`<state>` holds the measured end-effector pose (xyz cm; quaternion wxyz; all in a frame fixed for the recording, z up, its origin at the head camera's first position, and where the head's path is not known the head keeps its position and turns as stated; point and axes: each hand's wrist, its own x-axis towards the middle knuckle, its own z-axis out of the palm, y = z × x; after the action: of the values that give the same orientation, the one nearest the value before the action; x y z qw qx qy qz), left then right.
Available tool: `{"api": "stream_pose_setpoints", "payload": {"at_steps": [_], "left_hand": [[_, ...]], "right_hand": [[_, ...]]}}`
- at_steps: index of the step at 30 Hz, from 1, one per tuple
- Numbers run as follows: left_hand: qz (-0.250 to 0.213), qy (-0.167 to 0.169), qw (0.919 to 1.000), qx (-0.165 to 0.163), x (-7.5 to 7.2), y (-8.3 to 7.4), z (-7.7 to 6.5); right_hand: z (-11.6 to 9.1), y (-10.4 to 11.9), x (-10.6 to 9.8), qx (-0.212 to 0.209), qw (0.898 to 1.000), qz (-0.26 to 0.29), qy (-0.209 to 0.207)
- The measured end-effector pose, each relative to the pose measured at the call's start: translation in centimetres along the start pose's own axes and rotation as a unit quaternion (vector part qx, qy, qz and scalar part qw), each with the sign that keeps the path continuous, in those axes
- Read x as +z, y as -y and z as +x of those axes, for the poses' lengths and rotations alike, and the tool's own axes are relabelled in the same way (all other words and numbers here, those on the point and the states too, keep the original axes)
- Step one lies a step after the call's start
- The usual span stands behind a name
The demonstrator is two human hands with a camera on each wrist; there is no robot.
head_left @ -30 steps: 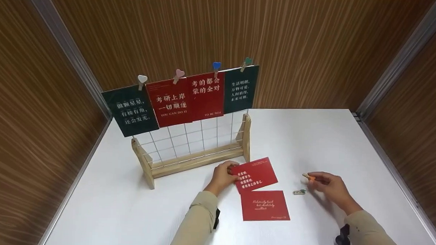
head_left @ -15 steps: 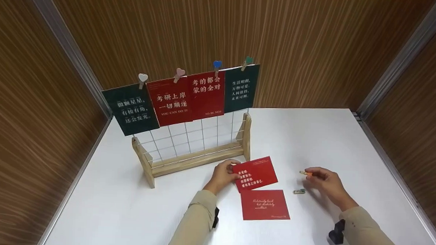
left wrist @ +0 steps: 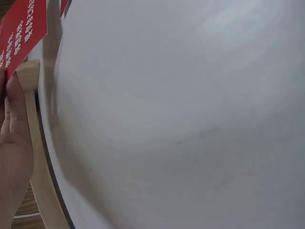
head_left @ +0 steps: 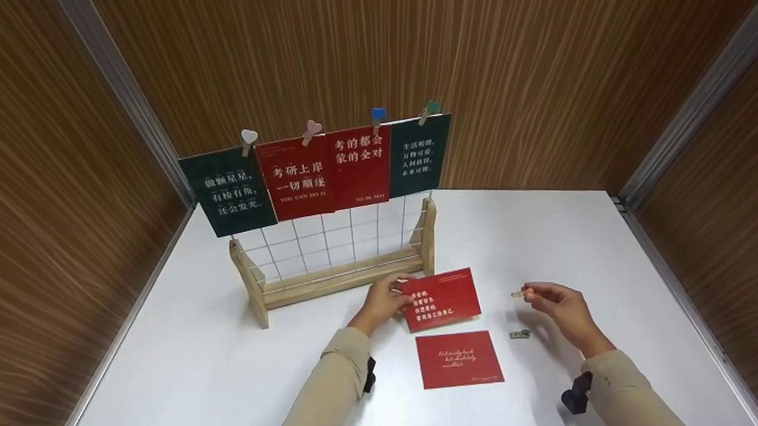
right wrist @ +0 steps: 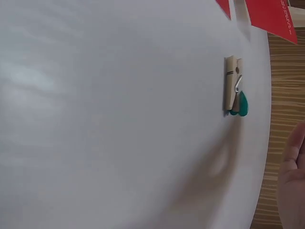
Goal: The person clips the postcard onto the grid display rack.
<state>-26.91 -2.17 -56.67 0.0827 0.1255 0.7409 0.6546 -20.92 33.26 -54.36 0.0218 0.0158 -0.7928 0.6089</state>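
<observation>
My left hand [head_left: 382, 302] pinches the left edge of a red card [head_left: 445, 300] with white lettering, lifted slightly off the table. In the left wrist view, the thumb and part of this card [left wrist: 28, 33] show at the upper left. A second red card [head_left: 460, 359] lies flat just below it. My right hand [head_left: 565, 311] pinches a small wooden clothespin [head_left: 518, 295] with an orange part, right of the held card. Another clothespin [right wrist: 232, 83], with a green heart, lies on the table beneath that hand; the right wrist view cuts off most of the hand.
A wire grid rack with a wooden base [head_left: 345, 280] stands at the back left. Green and red cards hang along its top, each under a heart clothespin, such as the white one [head_left: 248, 136]. Wood-grain walls [head_left: 384, 62] enclose the white table [head_left: 178, 370].
The held card has risen off the table and tilted, parting from the card below. My right hand has moved left and a little away from me with the orange clothespin.
</observation>
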Motion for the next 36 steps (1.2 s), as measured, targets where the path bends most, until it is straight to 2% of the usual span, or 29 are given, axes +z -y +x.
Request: {"api": "stream_pose_setpoints", "payload": {"at_steps": [9,27,36], "left_hand": [[0.034,-0.024,0.9984,0.038,-1.3,-1.0,0.0],[0.039,-0.074,0.9957,0.041,-4.7,-2.9,0.1],[0.041,-0.088,0.9945,0.041,-6.4,-3.9,-0.1]], "right_hand": [[1.1,0.9,0.9,-0.022,1.0,0.022,-0.003],[4.3,3.6,3.3,-0.064,0.998,-0.007,-0.006],[6.0,5.7,4.8,-0.061,0.998,0.007,0.007]]}}
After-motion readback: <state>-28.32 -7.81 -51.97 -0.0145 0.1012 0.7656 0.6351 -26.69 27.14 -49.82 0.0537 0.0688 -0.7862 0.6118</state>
